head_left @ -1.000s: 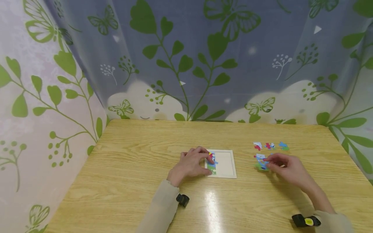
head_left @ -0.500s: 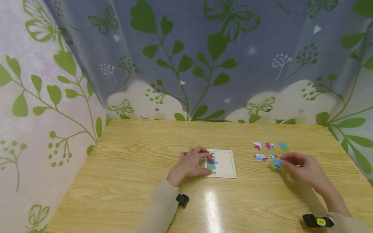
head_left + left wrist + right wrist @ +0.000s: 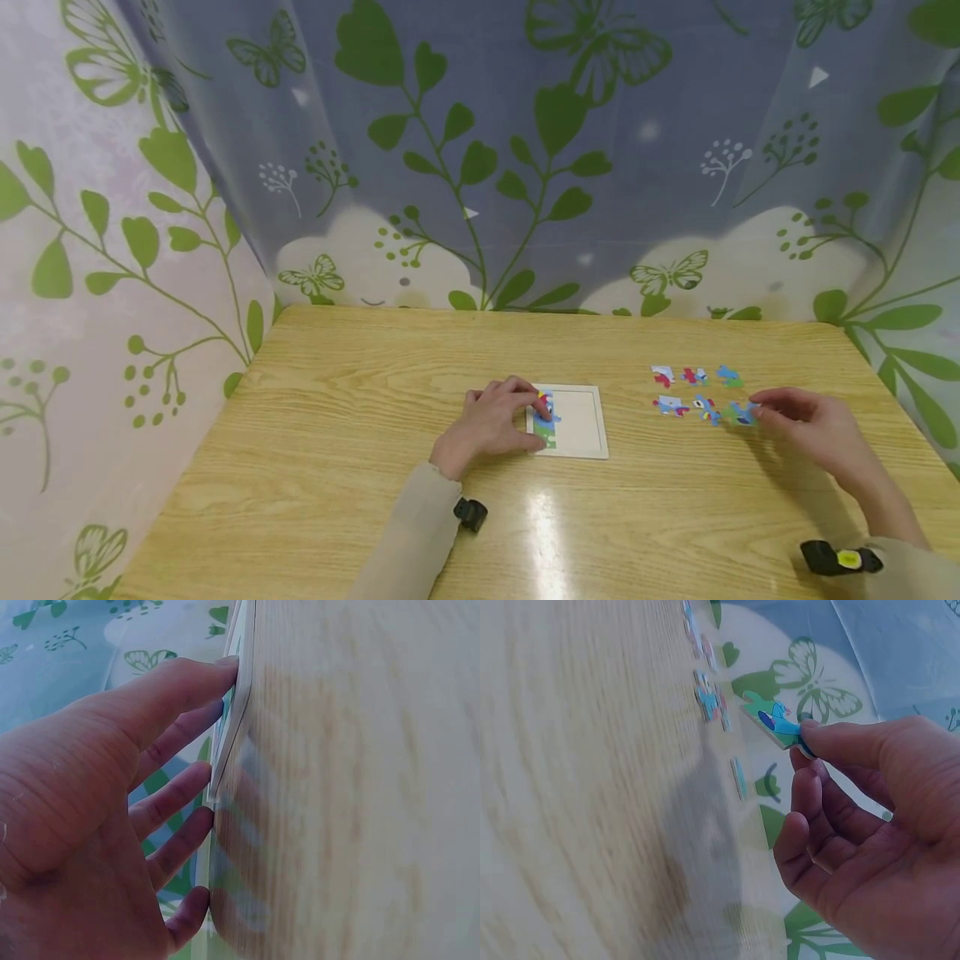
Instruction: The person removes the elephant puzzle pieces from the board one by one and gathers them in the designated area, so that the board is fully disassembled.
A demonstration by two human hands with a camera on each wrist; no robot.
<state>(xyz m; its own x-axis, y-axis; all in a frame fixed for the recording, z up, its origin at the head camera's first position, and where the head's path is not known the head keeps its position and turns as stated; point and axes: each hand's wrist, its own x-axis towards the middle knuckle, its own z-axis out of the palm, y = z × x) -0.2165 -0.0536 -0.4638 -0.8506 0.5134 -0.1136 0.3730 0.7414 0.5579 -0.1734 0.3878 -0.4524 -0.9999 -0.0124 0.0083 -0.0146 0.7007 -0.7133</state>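
Observation:
A white puzzle tray (image 3: 579, 423) lies flat on the table, with joined blue, green and red pieces (image 3: 546, 433) filling its left strip. My left hand (image 3: 491, 423) rests on that strip, thumb near the front and fingers toward the back. In the left wrist view, the left hand (image 3: 82, 795) has its fingers spread, the thumb touching the tray (image 3: 241, 705). Off to the right, my right hand (image 3: 813, 429) pinches a green and blue puzzle piece (image 3: 738, 413) between thumb and fingertips. The right wrist view has this puzzle piece (image 3: 774, 724) raised above the table.
Several loose puzzle pieces lie to the right of the tray in two rows. The front row includes a blue and red piece (image 3: 670, 406) and one with an eye (image 3: 705, 408); a red and white piece (image 3: 662, 376) is behind. A patterned curtain (image 3: 480, 167) hangs beyond the table (image 3: 360, 400).
My right hand has moved rightward with the green and blue puzzle piece, uncovering the loose piece with an eye. The left hand has stayed on the tray.

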